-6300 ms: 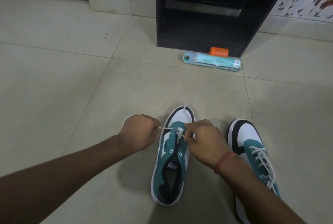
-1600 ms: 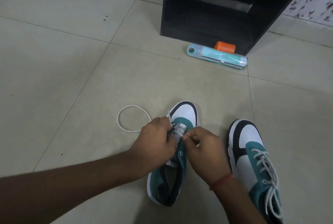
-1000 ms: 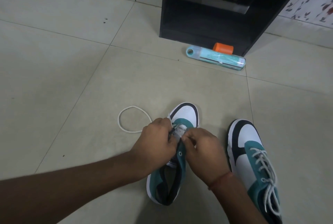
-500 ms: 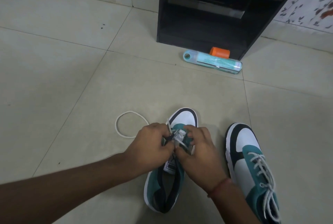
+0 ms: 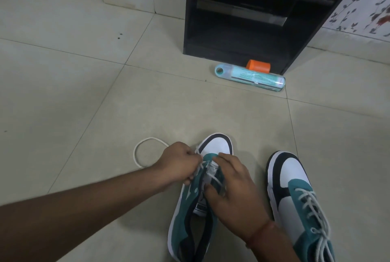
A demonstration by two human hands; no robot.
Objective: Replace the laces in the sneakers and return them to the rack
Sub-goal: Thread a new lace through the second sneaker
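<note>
Both hands work on one of two teal, white and black sneakers on the tiled floor: the left hand (image 5: 179, 163) has its grip curled round the white lace (image 5: 145, 152) at the eyelets, and the right hand (image 5: 234, 190) presses curled fingers on the tongue of the unlaced sneaker (image 5: 190, 215), seemingly pinching lace. One laced sneaker (image 5: 295, 194) lies just right. Farther off lie one teal tube-shaped packet (image 5: 250, 77) and one orange cap (image 5: 258, 66), touching the black wooden rack (image 5: 242, 36).

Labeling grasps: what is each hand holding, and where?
Left hand pinches the white lace near the front eyelets; right hand holds the sneaker at its tongue.
</note>
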